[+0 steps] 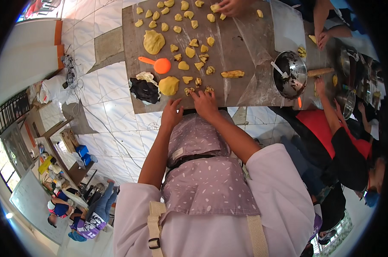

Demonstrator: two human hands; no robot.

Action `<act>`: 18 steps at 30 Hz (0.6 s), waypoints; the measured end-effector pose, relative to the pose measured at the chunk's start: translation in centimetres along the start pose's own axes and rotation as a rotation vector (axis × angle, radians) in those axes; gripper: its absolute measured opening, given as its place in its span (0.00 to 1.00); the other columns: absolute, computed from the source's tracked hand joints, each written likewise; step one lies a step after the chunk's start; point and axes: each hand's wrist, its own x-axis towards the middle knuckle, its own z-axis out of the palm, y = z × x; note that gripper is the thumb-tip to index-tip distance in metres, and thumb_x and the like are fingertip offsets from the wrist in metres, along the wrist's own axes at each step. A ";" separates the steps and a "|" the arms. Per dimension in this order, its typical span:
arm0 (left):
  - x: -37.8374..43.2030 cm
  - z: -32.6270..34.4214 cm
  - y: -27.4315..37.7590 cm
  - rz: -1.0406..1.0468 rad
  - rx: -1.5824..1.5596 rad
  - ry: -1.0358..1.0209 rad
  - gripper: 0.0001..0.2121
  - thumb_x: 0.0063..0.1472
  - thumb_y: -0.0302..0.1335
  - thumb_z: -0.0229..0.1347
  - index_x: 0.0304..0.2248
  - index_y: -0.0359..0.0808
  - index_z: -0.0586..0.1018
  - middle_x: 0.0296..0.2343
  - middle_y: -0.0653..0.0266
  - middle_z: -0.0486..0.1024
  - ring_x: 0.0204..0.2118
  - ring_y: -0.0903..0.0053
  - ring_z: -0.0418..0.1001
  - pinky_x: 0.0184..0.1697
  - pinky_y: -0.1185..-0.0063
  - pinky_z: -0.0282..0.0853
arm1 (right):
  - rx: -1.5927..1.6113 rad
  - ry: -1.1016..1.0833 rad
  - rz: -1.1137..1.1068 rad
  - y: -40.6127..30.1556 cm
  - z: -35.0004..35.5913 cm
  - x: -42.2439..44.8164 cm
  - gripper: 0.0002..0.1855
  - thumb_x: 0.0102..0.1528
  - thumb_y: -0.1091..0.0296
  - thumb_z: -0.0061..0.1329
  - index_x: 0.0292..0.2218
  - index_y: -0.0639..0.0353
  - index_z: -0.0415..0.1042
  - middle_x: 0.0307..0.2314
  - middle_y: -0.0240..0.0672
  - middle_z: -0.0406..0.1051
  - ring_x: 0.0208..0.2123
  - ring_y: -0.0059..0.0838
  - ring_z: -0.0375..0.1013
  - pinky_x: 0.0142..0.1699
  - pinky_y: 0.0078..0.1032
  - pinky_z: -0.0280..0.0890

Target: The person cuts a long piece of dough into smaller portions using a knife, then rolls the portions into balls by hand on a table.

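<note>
My left hand (172,113) is at the table's front edge, its fingers apart and holding nothing, just below a large ball of yellow dough (169,85). Palm down beside it, my right hand (205,104) spreads its fingers. Its fingertips reach two small dough pieces streaked with dark filling, a left one (189,91) and a right one (209,88); whether they press on them is unclear. Just beyond lie another streaked piece (198,82) and a plain yellow piece (187,79). A filled dough log (232,74) rests farther right.
Dough pieces (190,52) and a larger dough mound (154,42) cover the table's (245,41) left half. An orange scoop (162,65) and a black plastic bag (144,90) lie at left. A steel bowl (289,75) holds dark filling and a spoon. Another person's hand (233,7) reaches in opposite.
</note>
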 end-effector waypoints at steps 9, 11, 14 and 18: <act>2.1 1.4 3.5 0.219 0.092 0.072 0.24 0.54 0.19 0.59 0.52 0.35 0.76 0.50 0.50 0.71 0.53 0.53 0.71 0.54 0.64 0.71 | 0.191 0.320 0.287 3.6 0.2 1.7 0.22 0.50 0.66 0.60 0.46 0.56 0.70 0.43 0.40 0.68 0.46 0.45 0.70 0.51 0.42 0.67; 3.2 3.4 3.2 0.262 0.155 0.141 0.25 0.53 0.18 0.58 0.52 0.35 0.76 0.50 0.51 0.70 0.54 0.53 0.70 0.53 0.63 0.71 | 0.134 0.147 0.211 3.7 0.0 1.8 0.18 0.51 0.67 0.59 0.42 0.58 0.70 0.42 0.41 0.68 0.46 0.46 0.70 0.48 0.42 0.70; 4.2 5.4 3.8 0.259 0.253 0.188 0.22 0.55 0.21 0.56 0.52 0.35 0.75 0.49 0.53 0.70 0.53 0.54 0.70 0.51 0.63 0.72 | 0.082 0.166 0.201 4.5 1.0 1.6 0.16 0.51 0.69 0.59 0.40 0.59 0.71 0.42 0.41 0.68 0.46 0.46 0.70 0.47 0.43 0.71; 4.8 7.1 2.4 -0.009 0.114 0.213 0.16 0.62 0.27 0.55 0.49 0.35 0.75 0.47 0.53 0.70 0.49 0.55 0.71 0.45 0.63 0.74 | 0.158 0.123 0.225 3.3 0.1 1.3 0.14 0.51 0.71 0.59 0.39 0.60 0.71 0.43 0.42 0.67 0.47 0.47 0.70 0.49 0.44 0.70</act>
